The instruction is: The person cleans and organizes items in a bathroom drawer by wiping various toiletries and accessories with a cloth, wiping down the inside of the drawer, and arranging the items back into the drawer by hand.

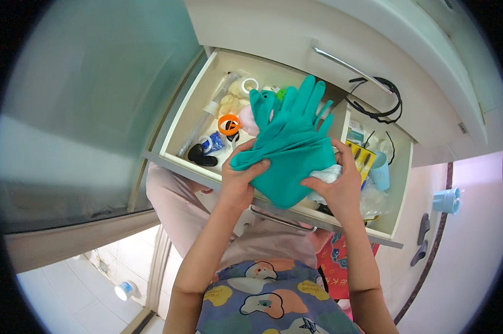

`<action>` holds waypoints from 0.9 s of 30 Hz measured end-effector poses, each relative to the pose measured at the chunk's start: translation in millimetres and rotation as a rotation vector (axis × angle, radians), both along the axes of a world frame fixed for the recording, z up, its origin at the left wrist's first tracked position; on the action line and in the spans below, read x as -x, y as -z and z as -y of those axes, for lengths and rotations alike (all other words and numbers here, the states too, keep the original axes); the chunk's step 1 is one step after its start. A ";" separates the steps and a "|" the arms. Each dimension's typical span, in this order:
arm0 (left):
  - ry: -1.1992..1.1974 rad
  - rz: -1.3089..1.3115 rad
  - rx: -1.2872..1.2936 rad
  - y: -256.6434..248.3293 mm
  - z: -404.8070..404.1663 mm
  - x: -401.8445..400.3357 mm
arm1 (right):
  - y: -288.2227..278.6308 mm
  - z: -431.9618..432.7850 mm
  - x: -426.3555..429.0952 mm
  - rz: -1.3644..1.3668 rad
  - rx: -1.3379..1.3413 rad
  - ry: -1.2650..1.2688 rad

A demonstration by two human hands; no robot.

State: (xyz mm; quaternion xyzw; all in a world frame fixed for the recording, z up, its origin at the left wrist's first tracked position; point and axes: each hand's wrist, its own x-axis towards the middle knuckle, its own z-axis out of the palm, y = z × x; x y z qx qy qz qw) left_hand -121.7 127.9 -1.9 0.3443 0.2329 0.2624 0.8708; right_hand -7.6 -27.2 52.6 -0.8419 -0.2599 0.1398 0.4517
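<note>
Green rubber gloves (293,154) are held above an open drawer, their fingers pointing away from me. My left hand (243,171) grips the cuff on the left side. At the right edge of the cuff, my right hand (339,179) holds the gloves, with a white crumpled item (326,174) next to its thumb. Below them, the drawer (193,167) contains an orange ring (229,125), a black curved object (202,156), a blue packet (214,144) and a long clear tube in plastic (205,117). The gloves hide part of the drawer.
A divider separates the drawer's right section, holding a yellow card pack (362,160), a light-blue plastic item (380,171) and clear bags (373,202). Black headbands (395,100) hang on the upper drawer's metal handle (343,62). A frosted glass panel (88,104) stands left; slippers (423,229) lie right.
</note>
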 end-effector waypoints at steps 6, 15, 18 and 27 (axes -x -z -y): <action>-0.006 0.057 0.070 1.8 5.0 2.3 | 6.5 -4.2 -16.3 -0.087 -0.077 -0.183; -0.108 0.229 0.291 12.6 17.8 -14.6 | -47.5 -20.1 -25.4 0.484 0.064 -0.331; -0.111 0.297 0.373 16.7 20.3 -17.3 | -71.7 -17.7 -26.8 0.669 0.066 -0.446; 0.231 0.242 0.815 5.3 18.5 -7.3 | -92.7 16.6 20.0 0.818 0.207 -0.897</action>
